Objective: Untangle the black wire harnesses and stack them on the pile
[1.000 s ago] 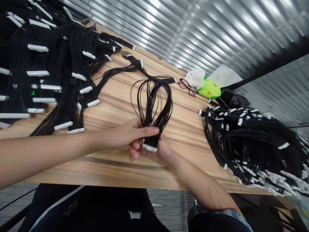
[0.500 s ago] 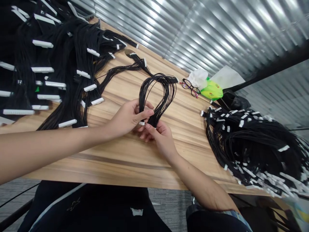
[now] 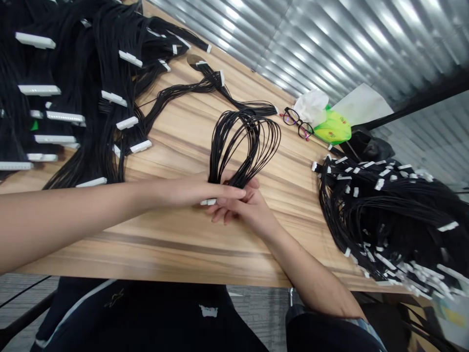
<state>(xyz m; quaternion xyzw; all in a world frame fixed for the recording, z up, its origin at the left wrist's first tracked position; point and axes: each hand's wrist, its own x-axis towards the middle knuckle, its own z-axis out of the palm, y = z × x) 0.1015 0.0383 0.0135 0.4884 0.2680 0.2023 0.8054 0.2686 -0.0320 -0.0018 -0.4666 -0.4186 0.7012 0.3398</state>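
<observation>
Black wire bundle (image 3: 216, 146), thin smooth strands, stands as a looped, heart-like fan above the wood-grain tabletop (image 3: 164, 239), at the middle near the person. Its lower end sits in both hands. Left hand (image 3: 210, 189) is nearly closed on the strands, thumb laid straight across them; its other fingers are mostly hidden. Right hand (image 3: 252, 203) is half closed, cupping the bundle from beneath, some fingertips loosely spread; pressure cannot be told. White plastic connector (image 3: 208, 202), small and blocky, shows just below the left hand. At left, dense cable pile (image 3: 80, 63) with bar-shaped white ends; at right, tangled cable heap (image 3: 395, 210). Beyond: dark-rimmed glasses (image 3: 298, 122), crinkled green packet (image 3: 333, 128), ribbed metallic panel (image 3: 330, 44).
</observation>
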